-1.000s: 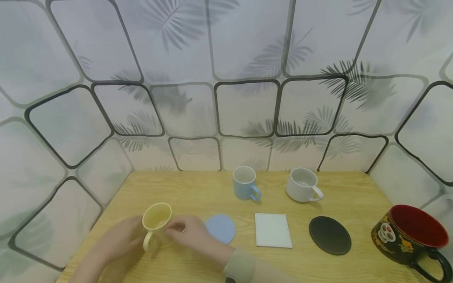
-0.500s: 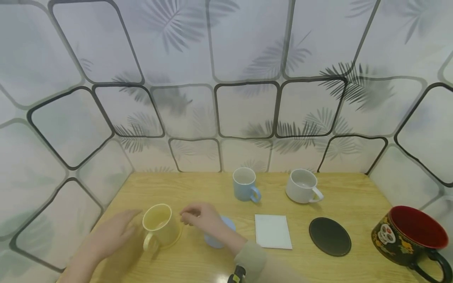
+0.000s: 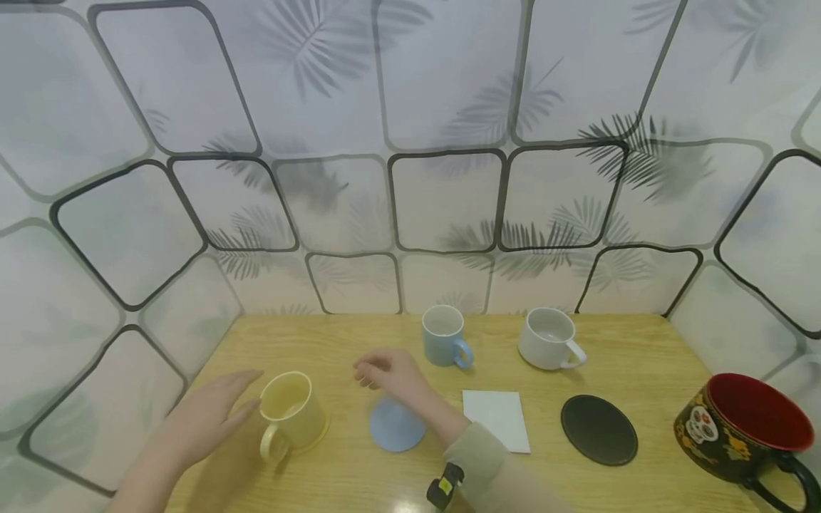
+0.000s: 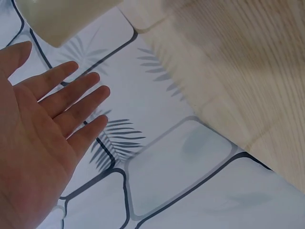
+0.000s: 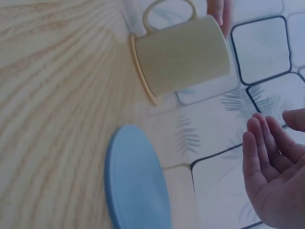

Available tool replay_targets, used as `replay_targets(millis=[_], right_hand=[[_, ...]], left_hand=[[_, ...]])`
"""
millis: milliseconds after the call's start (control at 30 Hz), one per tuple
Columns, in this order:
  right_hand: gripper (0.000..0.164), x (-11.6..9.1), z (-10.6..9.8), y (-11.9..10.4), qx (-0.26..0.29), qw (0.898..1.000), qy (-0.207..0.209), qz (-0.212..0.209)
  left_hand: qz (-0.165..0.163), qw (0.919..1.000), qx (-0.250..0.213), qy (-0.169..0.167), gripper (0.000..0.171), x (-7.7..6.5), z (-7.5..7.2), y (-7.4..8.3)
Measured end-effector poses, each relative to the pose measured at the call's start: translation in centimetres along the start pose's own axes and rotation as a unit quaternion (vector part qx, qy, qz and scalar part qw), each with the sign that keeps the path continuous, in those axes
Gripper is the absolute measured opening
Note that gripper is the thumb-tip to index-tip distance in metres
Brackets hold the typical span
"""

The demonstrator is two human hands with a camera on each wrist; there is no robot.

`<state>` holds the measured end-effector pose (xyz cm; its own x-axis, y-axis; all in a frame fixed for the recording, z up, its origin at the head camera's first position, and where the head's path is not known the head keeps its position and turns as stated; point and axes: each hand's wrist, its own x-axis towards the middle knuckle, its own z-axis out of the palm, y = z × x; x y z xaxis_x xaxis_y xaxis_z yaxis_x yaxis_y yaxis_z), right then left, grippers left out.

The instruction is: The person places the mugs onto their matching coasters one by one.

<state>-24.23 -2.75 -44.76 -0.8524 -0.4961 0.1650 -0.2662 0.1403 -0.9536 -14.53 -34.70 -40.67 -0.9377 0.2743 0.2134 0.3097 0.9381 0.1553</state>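
A yellow mug [image 3: 301, 420] stands upright on a round yellow coaster [image 3: 326, 429] at the left of the table, its handle toward the front. Just left of it my left hand [image 3: 205, 420] hovers, fingers spread, not touching the mug. In the left wrist view the left palm [image 4: 40, 138] is bare below the mug [image 4: 69, 16]. My right hand [image 3: 398, 377] is over the far side of a round blue coaster [image 3: 398, 431], holding nothing. Its fingers [image 5: 259, 157] are loosely bent in the right wrist view, apart from the blue coaster [image 5: 136, 181].
A light blue mug [image 3: 442, 342] and a white mug [image 3: 545, 342] stand at the back. A square white coaster [image 3: 497, 420] and a round black coaster [image 3: 599, 429] lie before them. At far right is a black skull-patterned mug [image 3: 725, 434]. Patterned panels surround the wooden table [image 3: 346, 477].
Both hands have come away from the yellow mug, the left one to the left, the right one rightward over the blue coaster. The mug stays in place on its coaster.
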Motion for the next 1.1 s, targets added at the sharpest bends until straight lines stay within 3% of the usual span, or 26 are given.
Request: replay_targets(millis=[400, 700, 1100], right_hand=[[0.033, -0.1, -3.3, 0.3, 0.029, 0.999, 0.019, 0.023], [0.034, -0.5, -5.3, 0.5, 0.039, 0.997, 0.061, 0.039], [0.036, -1.1, -7.8, 0.9, 0.042, 0.994, 0.082, 0.061]], left_hand=[[0.013, 0.9993, 0.036, 0.002, 0.050, 1.1, -0.4, 1.8], [0.038, 0.9988, 0.024, 0.016, 0.048, 1.8, -0.3, 3.4], [0.064, 0.9972, 0.025, 0.028, 0.051, 2.3, 0.1, 5.0]])
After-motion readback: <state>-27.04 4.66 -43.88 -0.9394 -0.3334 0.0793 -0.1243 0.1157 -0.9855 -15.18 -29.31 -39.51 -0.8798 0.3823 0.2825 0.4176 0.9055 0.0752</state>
